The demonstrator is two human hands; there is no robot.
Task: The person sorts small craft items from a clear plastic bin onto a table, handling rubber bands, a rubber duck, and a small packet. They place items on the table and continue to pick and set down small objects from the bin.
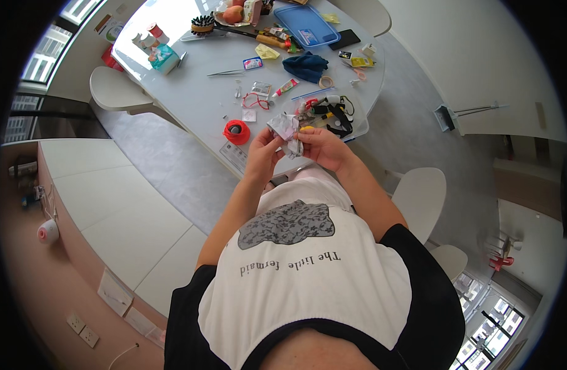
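Observation:
Between my hands is a crumpled piece of whitish-pink paper or thin wrapping (284, 128), held over the near edge of the table. My left hand (266, 150) grips its left side, and my right hand (316, 145) pinches its right side. Just behind my right hand stands a clear plastic box (363, 126) with cords and small tools in it. A roll of red string or tape (236, 132) lies left of my left hand. Beyond the paper are a red cord (255, 100), a small white square packet (249, 115) and a pink-and-green tube (286, 87).
Farther back on the white table (195, 99) lie a dark blue cloth (306, 67), a tape roll (326, 82), tweezers (226, 73), a blue plastic lid (306, 25), a hairbrush (202, 25) and a tissue pack (163, 58). White chairs (119, 89) stand around it.

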